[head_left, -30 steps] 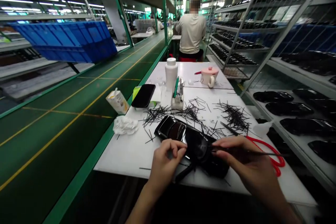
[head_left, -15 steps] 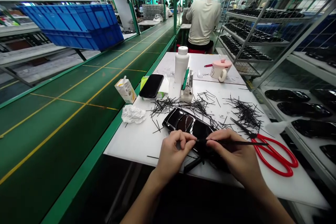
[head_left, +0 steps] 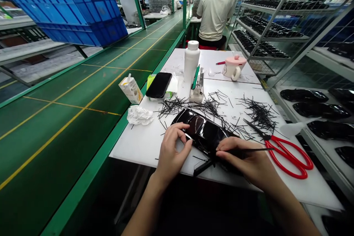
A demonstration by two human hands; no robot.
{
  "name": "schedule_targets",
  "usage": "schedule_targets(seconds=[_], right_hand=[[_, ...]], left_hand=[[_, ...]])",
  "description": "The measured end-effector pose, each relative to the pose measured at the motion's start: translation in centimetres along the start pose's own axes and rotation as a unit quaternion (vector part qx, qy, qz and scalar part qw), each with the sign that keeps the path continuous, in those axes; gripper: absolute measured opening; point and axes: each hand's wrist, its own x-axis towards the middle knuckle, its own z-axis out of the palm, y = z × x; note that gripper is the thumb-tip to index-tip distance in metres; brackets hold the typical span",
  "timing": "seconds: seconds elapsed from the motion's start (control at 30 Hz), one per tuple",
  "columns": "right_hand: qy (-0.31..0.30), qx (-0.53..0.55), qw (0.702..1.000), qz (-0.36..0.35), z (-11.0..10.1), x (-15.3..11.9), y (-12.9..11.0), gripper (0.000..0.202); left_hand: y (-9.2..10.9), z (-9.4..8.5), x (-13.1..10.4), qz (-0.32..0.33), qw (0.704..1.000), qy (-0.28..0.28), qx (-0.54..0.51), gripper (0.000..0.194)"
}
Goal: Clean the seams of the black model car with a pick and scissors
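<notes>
On the white table (head_left: 129,145) in my remote view, the black model car (head_left: 197,125) lies aslant. I see the left hand (head_left: 173,149) half open at its side, holding nothing; the right hand (head_left: 247,156) pinches a thin black stick (head_left: 260,150) over it. Printing on the carton (head_left: 131,89) is too small to read.

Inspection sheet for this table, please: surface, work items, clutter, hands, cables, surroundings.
Surface: white table, strewn with black strips.
Work items: black model car, thin dark stick, red-handled scissors.
Clutter: phone, drink carton, crumpled tissue, white bottle, lidded cup.
Hands: left hand open at the car's near side, contact unclear; right hand pinches the stick over the car.
Cables: nothing seen.
Surroundings: green belt, blue crates, racks of black car bodies, seated co-worker, back turned.
</notes>
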Motion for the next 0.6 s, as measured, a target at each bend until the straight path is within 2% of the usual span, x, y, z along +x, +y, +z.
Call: schedule_targets(seconds=[0.17, 0.3, 0.6], right_hand=[[-0.025, -0.053, 0.997, -0.059, 0.1, 0.3, 0.4, 0.008], [-0.022, -0.104, 0.989, -0.099, 0.5, 0.2, 0.9, 0.01], [0.006, -0.186, 0.971, -0.149, 1.3, -0.4, 1.5, 0.008]], left_hand=[[-0.6, 1.2, -0.5, 0.036, 0.994, -0.025, 0.1, 0.033], [-1.0, 2.4, -0.7, 0.047, 0.988, -0.015, 0.147, 0.038], [-1.0, 2.5, -0.5, 0.044, 0.985, -0.007, 0.169, 0.041]])
